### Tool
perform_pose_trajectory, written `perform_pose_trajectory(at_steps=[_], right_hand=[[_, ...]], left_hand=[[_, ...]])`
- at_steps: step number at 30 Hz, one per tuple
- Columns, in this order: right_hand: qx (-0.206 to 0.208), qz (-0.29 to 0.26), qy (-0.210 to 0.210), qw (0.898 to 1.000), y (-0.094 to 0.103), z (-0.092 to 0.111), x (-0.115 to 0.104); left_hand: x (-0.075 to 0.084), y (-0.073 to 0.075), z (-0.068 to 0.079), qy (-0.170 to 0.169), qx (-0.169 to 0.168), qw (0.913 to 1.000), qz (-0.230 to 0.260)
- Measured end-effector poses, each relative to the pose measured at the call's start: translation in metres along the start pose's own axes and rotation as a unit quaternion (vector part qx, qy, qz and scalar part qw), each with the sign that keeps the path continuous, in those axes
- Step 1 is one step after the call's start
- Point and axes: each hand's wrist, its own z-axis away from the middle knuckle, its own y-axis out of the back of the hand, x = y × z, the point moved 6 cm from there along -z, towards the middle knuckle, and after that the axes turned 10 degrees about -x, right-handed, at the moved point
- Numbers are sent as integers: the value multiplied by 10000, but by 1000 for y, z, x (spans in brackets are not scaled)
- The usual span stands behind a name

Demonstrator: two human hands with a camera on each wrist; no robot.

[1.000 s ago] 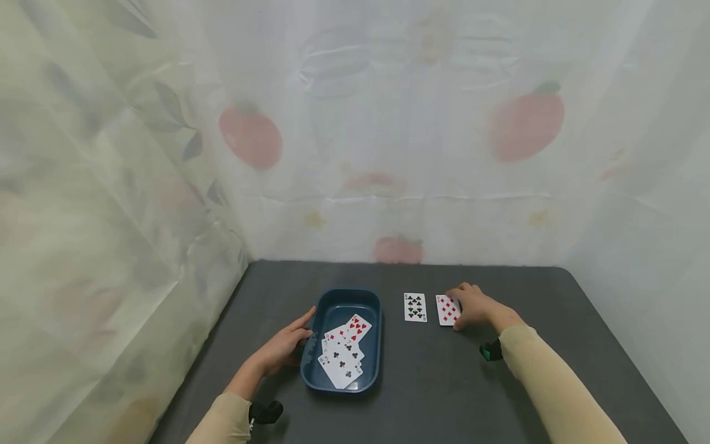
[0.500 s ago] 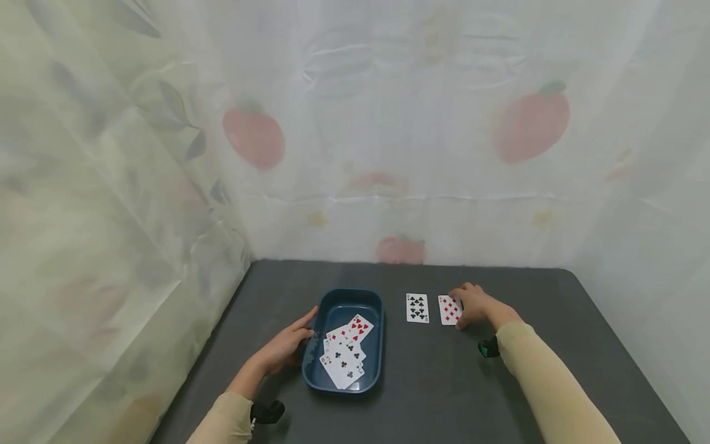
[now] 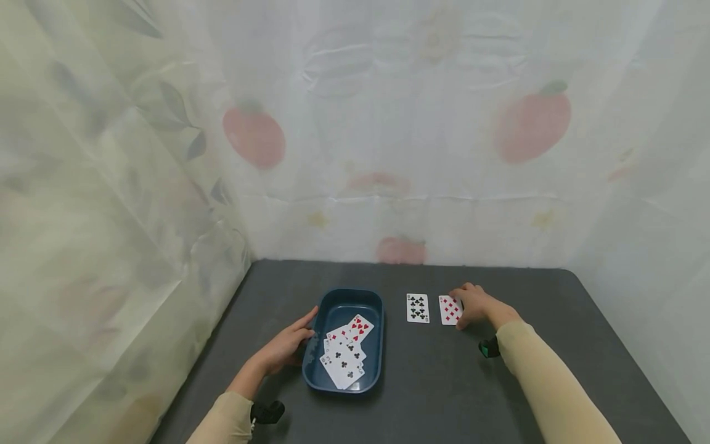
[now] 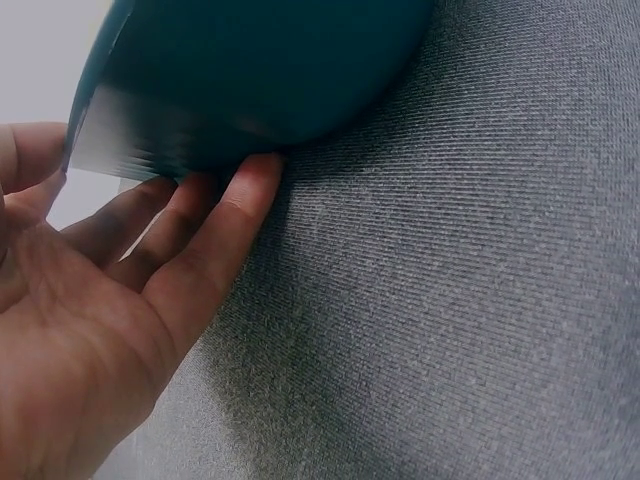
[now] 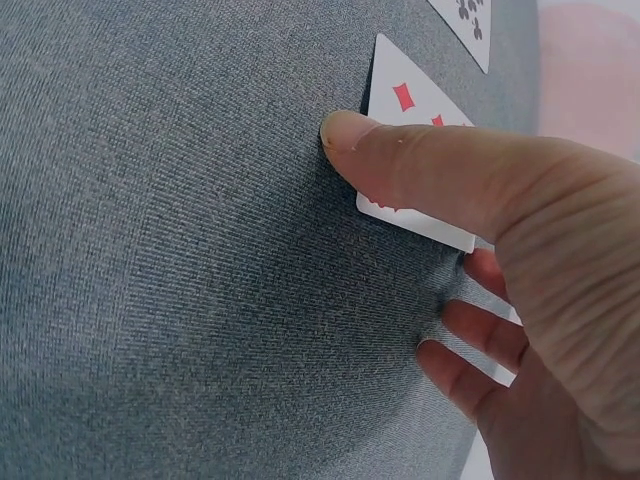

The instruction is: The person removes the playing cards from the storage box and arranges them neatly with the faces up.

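My left hand (image 3: 281, 350) holds the left side of a dark blue tray (image 3: 381, 339), with the thumb at the rim. In the left wrist view, its fingers (image 4: 215, 250) lie against the tray's outer wall. Several face-up playing cards (image 3: 344, 354), hearts, diamonds and clubs, overlap inside the tray. At the right, my right hand (image 3: 479, 306) grips a diamond playing card (image 3: 448, 311) lying on the table. The thumb (image 5: 420, 165) crosses its face in the right wrist view, and the other fingers curl at its far side, partly hidden.
A clubs card (image 3: 417, 308) lies face up between the tray and the diamond card. Dark grey ribbed fabric covers the table (image 3: 432, 388). Patterned curtains (image 3: 410, 154) hang behind the table and along both sides.
The head view has shifted very slightly. Both hands, the tray and the cards keep their places.
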Motion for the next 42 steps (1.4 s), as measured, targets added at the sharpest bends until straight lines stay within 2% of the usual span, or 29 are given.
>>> perform_pose_trajectory(at_steps=[5, 18, 22, 25, 29, 33, 42], right_hand=[[-29, 32, 9, 10000, 2, 4, -2], [-18, -59, -71, 10000, -7, -9, 11], [136, -7, 76, 9999, -4, -6, 7], [446, 107, 279, 9986, 3, -1, 0], [951, 336, 664, 9927, 14, 5, -20], [1283, 617, 1123, 9834, 21, 9, -51], [1301, 983, 2163, 9626, 12, 8, -135]], left_hand=[[0, 0, 1, -23, -25, 10000, -42], [-1, 0, -1, 1, -12, 10000, 71], [0, 1, -2, -12, 12, 10000, 67], [0, 2, -3, -3, 42, 10000, 53], [2, 3, -3, 20, 74, 10000, 9], [1, 5, -3, 46, 98, 9999, 0], [-1, 6, -4, 32, 69, 9999, -70]])
